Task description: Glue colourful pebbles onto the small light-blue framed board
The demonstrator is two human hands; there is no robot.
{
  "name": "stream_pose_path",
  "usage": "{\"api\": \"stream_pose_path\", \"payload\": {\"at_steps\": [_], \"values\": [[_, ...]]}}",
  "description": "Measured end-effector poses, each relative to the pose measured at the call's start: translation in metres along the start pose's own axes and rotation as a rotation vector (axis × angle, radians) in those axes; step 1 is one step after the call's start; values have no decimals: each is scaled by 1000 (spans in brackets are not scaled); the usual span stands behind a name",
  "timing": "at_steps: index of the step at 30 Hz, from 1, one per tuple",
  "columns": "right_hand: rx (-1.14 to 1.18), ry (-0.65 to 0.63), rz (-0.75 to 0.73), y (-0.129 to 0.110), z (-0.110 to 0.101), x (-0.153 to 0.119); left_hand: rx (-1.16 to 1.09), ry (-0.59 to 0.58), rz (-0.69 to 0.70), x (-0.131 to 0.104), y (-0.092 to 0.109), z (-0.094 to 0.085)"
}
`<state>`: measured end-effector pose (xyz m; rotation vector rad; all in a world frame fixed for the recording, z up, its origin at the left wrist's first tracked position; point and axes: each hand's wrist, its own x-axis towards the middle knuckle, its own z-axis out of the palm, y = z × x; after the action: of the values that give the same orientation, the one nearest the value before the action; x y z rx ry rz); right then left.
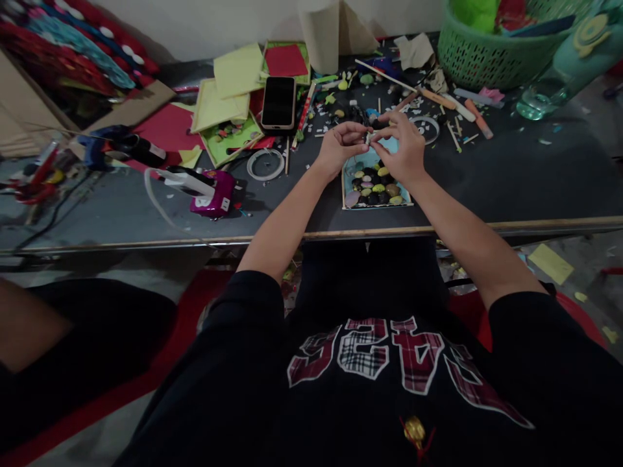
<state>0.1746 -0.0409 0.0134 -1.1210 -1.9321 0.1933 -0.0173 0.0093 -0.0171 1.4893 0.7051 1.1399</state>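
Note:
My left hand (339,149) and my right hand (403,148) meet over the far part of a small light-blue panel (351,159). The fingertips of both are closed on a small whitish piece (368,138), too small to name exactly. Painted pebbles (374,185) in black, yellow, mauve and brown cover the near half of the panel, which has a thin pale border. The fingers of my right hand hide the panel's far right corner. A roll of clear tape (424,130) lies just beyond my right hand.
Left of my arms are a phone (278,104), a tape roll (265,165), a purple plug block (214,194) and a glue gun (129,148). Craft scraps litter the back. A green basket (481,55) and a bottle (559,78) stand right. Someone's arm (29,324) shows at left.

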Motion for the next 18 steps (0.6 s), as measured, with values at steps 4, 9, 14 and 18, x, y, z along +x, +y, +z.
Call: {"api": "stream_pose_path", "payload": {"at_steps": [4, 9, 14, 18], "values": [[47, -42, -30, 6, 3, 3, 68, -1, 2, 0, 0, -3], [118, -91, -29, 12, 8, 4, 165, 8, 14, -1, -1, -4], [185, -159, -76, 13, 10, 5, 233, -3, 7, -2, 2, -2], [180, -132, -64, 10, 9, 5, 242, -3, 19, -1, 4, -2]]}}
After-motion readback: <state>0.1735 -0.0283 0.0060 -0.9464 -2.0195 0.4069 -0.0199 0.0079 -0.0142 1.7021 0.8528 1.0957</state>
